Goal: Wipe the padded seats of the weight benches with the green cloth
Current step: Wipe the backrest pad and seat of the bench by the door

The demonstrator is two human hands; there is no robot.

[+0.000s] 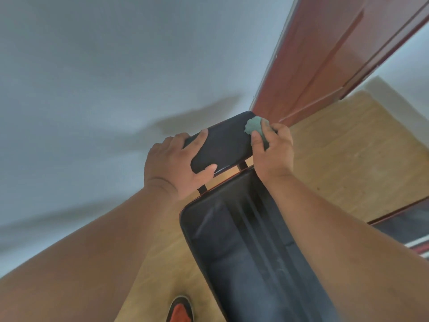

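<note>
A black padded weight bench runs away from me: a long back pad (253, 247) and, at the far end, a small seat pad (226, 141). My left hand (176, 163) grips the left edge of the small seat pad, thumb on its near edge and fingers over the top. My right hand (272, 152) holds a bunched green cloth (255, 127) pressed against the seat pad's far right corner. Two black brackets join the pads across a narrow gap.
A grey-white wall (116, 77) stands just beyond the bench. A red-brown door (325, 54) is at the upper right. Light wood floor (348, 147) lies to the right. A second bench's edge (408, 226) shows at the right, and a red and black object (180, 310) at the bottom.
</note>
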